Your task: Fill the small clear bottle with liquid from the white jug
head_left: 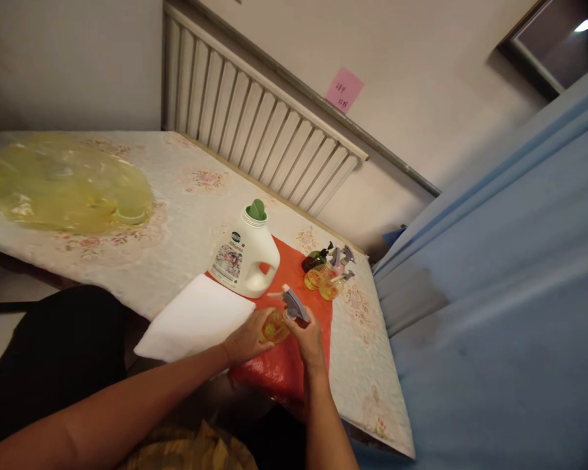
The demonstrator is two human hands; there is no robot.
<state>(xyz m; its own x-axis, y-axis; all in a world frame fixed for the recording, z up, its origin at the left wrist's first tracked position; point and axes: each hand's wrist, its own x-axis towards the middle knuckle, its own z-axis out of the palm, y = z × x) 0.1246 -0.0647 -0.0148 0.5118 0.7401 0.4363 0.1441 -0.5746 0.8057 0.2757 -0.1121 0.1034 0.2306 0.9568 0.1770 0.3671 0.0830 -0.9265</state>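
My left hand (249, 338) is wrapped round the body of a small clear spray bottle (275, 326) with an orange and yellow tint. At the bottle's neck, the fingers of my right hand (308, 336) close on its grey trigger spray head (295, 304). Whether the head is seated on the neck or loose, I cannot tell. Beneath both hands lies a red plastic sheet (274, 375). Just beyond them stands a large white detergent jug (252, 254) with a green spout insert (257, 209) and no cap on it. A folded white cloth (193, 320) lies left of my left hand.
Several small bottles (326, 282) with spray or pump tops cluster on the sheet's far right. A yellow plastic bag (63, 186) lies on the flowered tablecloth (206, 202) at left. Behind are a radiator (255, 104) and wall; a blue curtain (500, 281) hangs at right.
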